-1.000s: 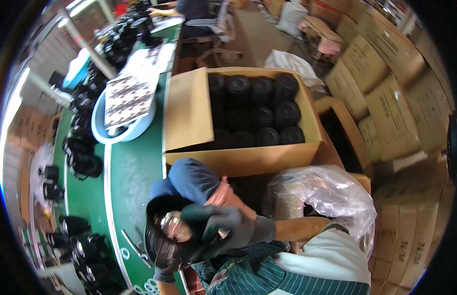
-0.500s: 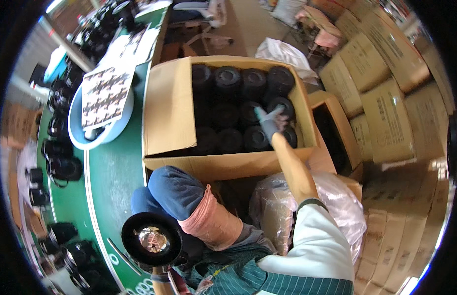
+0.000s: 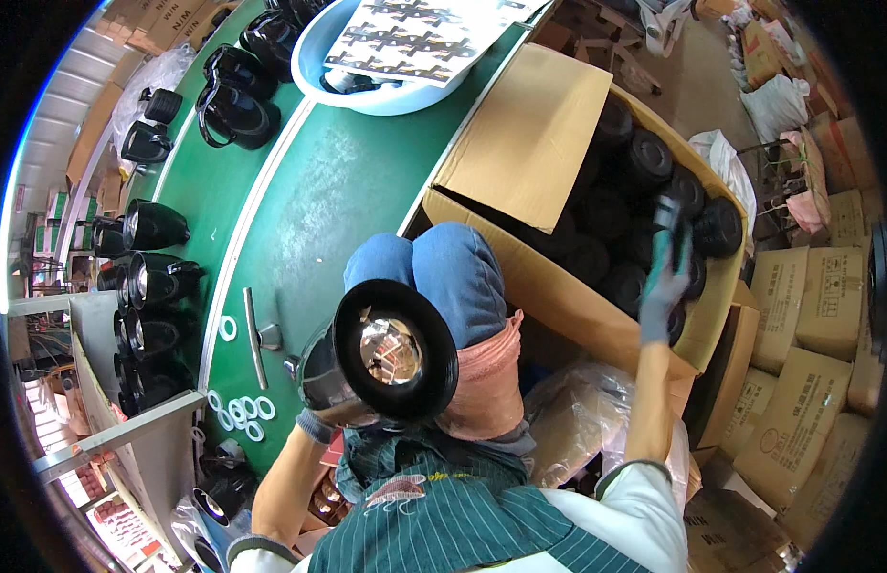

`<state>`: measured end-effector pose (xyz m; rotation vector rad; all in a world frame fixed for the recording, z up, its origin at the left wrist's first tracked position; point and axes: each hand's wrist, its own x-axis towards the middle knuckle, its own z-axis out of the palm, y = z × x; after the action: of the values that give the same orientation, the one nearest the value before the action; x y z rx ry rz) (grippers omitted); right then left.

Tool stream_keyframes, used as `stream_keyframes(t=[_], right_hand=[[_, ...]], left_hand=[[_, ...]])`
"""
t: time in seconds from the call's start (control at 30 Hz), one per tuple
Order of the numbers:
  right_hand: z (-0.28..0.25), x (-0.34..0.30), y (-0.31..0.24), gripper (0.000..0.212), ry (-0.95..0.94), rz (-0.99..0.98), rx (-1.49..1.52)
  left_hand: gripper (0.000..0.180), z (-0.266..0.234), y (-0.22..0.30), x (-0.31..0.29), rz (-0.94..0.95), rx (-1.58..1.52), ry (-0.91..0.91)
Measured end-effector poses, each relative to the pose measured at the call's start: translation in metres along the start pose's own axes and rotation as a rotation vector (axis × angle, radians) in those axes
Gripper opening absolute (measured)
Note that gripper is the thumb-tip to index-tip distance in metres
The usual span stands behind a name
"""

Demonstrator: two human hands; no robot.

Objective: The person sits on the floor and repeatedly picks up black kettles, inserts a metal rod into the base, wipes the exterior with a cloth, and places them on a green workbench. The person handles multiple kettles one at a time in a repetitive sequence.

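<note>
A black jug (image 3: 432,334) with a wide round mouth and a shiny metallic inside is tilted toward me in front of my lap. My left hand (image 3: 340,411), in a grey glove, grips it from below and the left; the jug hides most of its fingers. On the right, my gloved right hand (image 3: 665,272) reaches into an open cardboard box (image 3: 577,301). Its fingers stretch out, slightly blurred, over the black cylinders (image 3: 651,155) standing in rows there. Whether it touches one of them is unclear.
Left of me runs a green table (image 3: 329,201) with a metal rod (image 3: 254,336), several white rings (image 3: 238,411) and black jugs (image 3: 238,113). A light blue basin (image 3: 405,100) with a printed sheet stands at the back. Stacked cartons (image 3: 797,439) line the right side.
My view has swung left, so the box now appears farther right and more of the table shows. My right hand is still over the box; my left still holds the jug.
</note>
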<state>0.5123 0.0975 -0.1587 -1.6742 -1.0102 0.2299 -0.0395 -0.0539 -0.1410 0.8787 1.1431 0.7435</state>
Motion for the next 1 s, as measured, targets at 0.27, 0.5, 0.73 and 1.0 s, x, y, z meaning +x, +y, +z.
stream_keyframes(t=[0.27,0.5,0.73,1.0], right_hand=[[0.021,-0.152,-0.214,0.094,-1.065,-0.260,0.684],[0.006,-0.167,-0.234,0.096,-1.076,-0.546,0.629],[0.000,-0.178,-0.244,0.102,-1.126,-0.548,0.604],[-0.010,-0.161,-0.256,0.140,-1.199,-0.734,0.297]], left_hand=[[0.051,-0.003,0.000,-0.009,0.070,0.009,-0.090],[0.084,0.035,0.057,-0.029,0.321,0.196,-0.336],[0.062,0.001,0.038,-0.044,0.235,0.141,-0.415],[0.032,-0.039,0.078,-0.059,0.115,-0.226,-0.022]])
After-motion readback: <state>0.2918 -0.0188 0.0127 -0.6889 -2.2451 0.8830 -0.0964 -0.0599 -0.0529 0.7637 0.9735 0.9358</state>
